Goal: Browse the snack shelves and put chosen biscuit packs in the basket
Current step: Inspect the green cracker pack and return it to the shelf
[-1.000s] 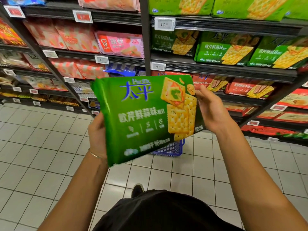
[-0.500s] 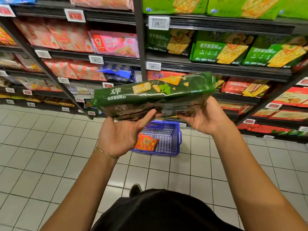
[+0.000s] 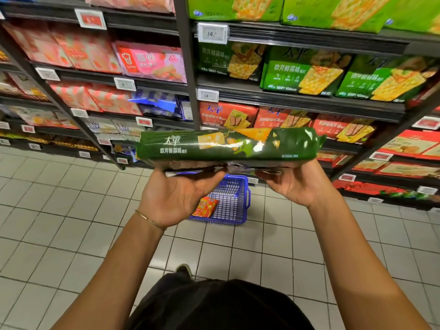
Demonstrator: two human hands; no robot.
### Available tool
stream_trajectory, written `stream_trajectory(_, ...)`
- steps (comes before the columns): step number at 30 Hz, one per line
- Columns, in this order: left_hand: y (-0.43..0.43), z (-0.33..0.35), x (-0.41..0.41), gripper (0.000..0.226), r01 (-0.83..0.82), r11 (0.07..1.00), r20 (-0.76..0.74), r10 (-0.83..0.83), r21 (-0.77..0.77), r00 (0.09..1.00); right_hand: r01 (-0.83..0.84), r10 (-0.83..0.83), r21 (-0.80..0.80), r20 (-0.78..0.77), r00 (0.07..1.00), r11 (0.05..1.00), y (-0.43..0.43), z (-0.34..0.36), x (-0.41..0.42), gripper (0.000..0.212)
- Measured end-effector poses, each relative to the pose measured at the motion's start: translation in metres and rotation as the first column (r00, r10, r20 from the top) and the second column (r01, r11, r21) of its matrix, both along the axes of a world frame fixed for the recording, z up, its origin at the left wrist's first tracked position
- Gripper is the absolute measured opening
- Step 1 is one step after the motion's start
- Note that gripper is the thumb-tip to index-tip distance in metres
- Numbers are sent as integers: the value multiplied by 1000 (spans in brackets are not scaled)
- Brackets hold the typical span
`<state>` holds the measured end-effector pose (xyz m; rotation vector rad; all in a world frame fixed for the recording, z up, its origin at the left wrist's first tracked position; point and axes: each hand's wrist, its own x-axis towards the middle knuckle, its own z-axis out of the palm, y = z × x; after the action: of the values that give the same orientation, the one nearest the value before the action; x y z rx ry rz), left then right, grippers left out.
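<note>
Head view, so reading it left to right: the pale tiled floor (image 3: 47,210) takes up the whole lower left and it's wide open, lots of room to move, with the dark metal shelves (image 3: 152,84) running along the top of the frame, their front edges lined with little price tags.

Left hand (image 3: 176,198) is palm up, fingers tucked under the left end of the green biscuit pack (image 3: 228,145), grasping it from below; there's a thin bracelet on that wrist. The pack is a long flat thing in shiny, crinkly plastic wrap, catching glare in the middle. It's held level at frame centre, narrow side face toward the camera, long axis running left-right across the picture.

Straight below and behind it sits the blue basket (image 3: 235,198) on the floor, mesh plastic, with an orange snack bag (image 3: 204,207) lying inside at its left.

Right hand (image 3: 300,184) is cupped under the pack's right end, gripping it the same way. Upper right, the shelves carry more green and red packs.
</note>
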<state>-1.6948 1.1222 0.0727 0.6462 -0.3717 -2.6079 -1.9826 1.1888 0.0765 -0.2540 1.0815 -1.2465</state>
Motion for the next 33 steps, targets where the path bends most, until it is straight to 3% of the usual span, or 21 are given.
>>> stream_trajectory(3, 2, -10, -3, 67, -77, 996, -60, 80, 51, 995, 41, -41, -1, 76, 996, 999, 10, -6, -9, 30)
stream_trajectory(11, -26, -25, -13, 68, -65, 997, -49, 66, 36, 997, 65, -64, -3, 110, 992, 998, -22, -15, -22, 35)
stream_trajectory(15, -79, -29, -19, 63, -66, 997, 49, 68, -46, 997, 49, -52, 28, 91, 994, 998, -59, -12, -25, 57)
stream_trajectory(18, -116, -37, -21, 67, -58, 997, 145, 64, -45, 987, 50, -53, 46, 80, 995, 998, -82, -7, -29, 46)
stream_trajectory(22, -155, -35, -26, 83, -35, 993, 135, 51, -114, 990, 56, -62, 77, 69, 996, 995, -109, 1, -33, 40)
stream_trajectory(25, -181, -34, -32, 62, 42, 990, 231, -10, -132, 973, 86, -89, 141, 16, 996, 986, -125, -7, -36, 49)
stream_trajectory(28, -203, -39, -34, 57, 39, 991, 261, -5, -126, 965, 88, -84, 184, -31, 996, 979, -134, -14, -38, 32)
stream_trajectory(33, -229, -37, -38, 99, 30, 998, 109, -24, -57, 994, 128, -119, 236, -50, 992, 963, -149, -23, -39, 31)
